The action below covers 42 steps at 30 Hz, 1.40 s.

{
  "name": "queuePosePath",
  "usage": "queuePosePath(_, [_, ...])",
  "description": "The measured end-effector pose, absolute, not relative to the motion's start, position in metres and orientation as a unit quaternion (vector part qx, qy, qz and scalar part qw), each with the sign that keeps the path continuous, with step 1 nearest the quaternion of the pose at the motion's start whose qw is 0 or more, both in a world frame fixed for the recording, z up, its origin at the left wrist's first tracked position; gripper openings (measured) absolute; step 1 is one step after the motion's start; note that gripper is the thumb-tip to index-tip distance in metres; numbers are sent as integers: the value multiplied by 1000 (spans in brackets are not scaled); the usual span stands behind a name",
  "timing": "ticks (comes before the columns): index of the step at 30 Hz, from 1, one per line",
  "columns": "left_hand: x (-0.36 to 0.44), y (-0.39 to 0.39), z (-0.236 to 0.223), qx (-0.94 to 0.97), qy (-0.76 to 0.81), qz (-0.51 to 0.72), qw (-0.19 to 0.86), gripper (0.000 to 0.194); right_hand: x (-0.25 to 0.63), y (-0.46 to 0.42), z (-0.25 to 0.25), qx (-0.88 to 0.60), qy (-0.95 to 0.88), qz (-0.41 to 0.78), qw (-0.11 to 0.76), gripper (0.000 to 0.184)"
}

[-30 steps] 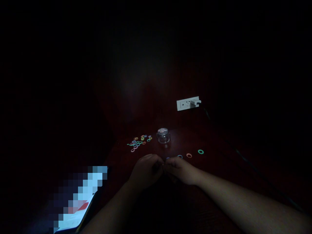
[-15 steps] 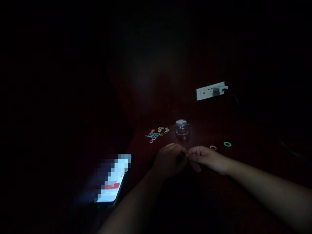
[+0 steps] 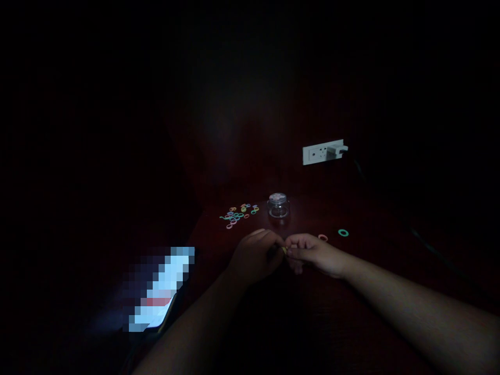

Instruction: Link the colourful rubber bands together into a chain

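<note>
Head view: this side of the jar (image 3: pixel 278 207), both hands (image 3: pixel 255 256) seem to pinch a yellow band (image 3: pixel 284 250) I'd judge light, pliable, best held by its edge.

A head-worn camera looks forward and down over the fingers (image 3: pixel 301 253).

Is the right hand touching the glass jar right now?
Apart: the head view shows a strip of dark tabletop between the right hand and the glass jar.
</note>
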State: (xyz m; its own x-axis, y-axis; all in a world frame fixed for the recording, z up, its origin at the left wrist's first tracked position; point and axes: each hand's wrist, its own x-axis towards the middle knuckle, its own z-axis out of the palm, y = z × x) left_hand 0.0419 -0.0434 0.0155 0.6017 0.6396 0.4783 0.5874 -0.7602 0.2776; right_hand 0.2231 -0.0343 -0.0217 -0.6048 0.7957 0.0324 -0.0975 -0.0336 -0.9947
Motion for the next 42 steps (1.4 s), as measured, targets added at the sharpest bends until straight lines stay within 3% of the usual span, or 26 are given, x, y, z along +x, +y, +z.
queuePosePath(14, [40, -46, 16, 898, 344, 266, 71, 13, 220, -29, -27, -288, -553, 671, 401, 27])
queuePosePath(42, [40, -39, 9, 881, 371, 282, 86, 13, 220, -30, -26, -272, -578, 649, 415, 26])
